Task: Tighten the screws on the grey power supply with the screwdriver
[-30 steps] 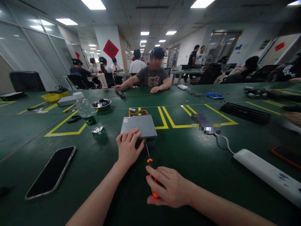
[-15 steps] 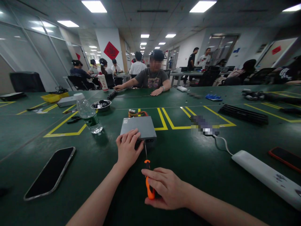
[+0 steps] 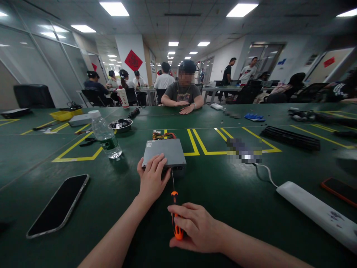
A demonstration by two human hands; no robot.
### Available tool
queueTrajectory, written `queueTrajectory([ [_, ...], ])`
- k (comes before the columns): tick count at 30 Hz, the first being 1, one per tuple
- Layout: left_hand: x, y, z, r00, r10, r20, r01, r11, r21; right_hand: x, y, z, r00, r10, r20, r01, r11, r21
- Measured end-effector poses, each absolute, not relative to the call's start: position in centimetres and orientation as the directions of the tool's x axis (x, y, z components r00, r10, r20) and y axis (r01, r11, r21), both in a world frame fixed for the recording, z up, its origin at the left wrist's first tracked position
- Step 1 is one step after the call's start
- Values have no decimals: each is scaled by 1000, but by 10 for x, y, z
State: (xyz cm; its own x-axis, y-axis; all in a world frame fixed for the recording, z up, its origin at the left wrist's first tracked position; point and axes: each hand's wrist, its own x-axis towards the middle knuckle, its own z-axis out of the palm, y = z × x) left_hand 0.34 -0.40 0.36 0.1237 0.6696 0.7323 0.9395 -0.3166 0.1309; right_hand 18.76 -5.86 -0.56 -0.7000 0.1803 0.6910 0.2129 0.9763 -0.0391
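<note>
A grey metal computer power supply (image 3: 164, 149) lies on the green table in front of me, its bundle of coloured cables (image 3: 164, 135) at the far side. My left hand (image 3: 152, 175) grips its near left part, fingers over the top and thumb at the near face. In my right hand (image 3: 196, 227) is a screwdriver (image 3: 177, 223) with an orange and black handle, held between fingers and thumb. Its thin shaft points away from me, and the tip meets the near face of the power supply beside my left thumb. The tip's exact seat is too small to make out.
To the left are a water bottle (image 3: 106, 136), a phone (image 3: 60, 204) and a metal bowl (image 3: 121, 124) of small parts. A white power strip (image 3: 315, 212) with a cable lies right. A person (image 3: 182, 89) sits opposite, hands on the table.
The screwdriver's handle has turned in my right hand, its tip staying at the power supply. My left hand keeps its hold. The person opposite has drawn one hand back from a black object.
</note>
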Motion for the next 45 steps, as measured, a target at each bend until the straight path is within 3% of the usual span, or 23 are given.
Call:
queueTrajectory([
  [6, 3, -3, 2, 139, 659, 739, 938, -326, 114, 189, -61, 5, -804, 169, 571, 236, 971, 45],
  [14, 4, -2, 1, 123, 676, 726, 946, -302, 121, 194, -56, -6, -644, 214, 735, 224, 971, -87],
  [20, 4, -3, 2, 116, 680, 724, 944, -302, 132, 191, -59, 8, -751, 176, 637, 201, 979, -33],
  [24, 5, -3, 1, 115, 680, 724, 944, -301, 134, 188, -59, 3, -743, 155, 651, 229, 973, 31],
  [29, 5, -2, 0, 115, 678, 726, 945, -301, 132, 188, -58, -6, -723, 187, 666, 223, 974, -31],
  [34, 5, -3, 2, 119, 685, 719, 945, -301, 130, 185, -63, 6, -827, 207, 523, 254, 967, 20],
  [42, 4, -5, 3, 121, 692, 712, 944, -301, 132, 185, -60, -2, -741, 172, 649, 217, 976, -11],
  [45, 5, -5, 3, 119, 692, 712, 943, -303, 137, 185, -61, 3, -776, 182, 603, 215, 977, -19],
])
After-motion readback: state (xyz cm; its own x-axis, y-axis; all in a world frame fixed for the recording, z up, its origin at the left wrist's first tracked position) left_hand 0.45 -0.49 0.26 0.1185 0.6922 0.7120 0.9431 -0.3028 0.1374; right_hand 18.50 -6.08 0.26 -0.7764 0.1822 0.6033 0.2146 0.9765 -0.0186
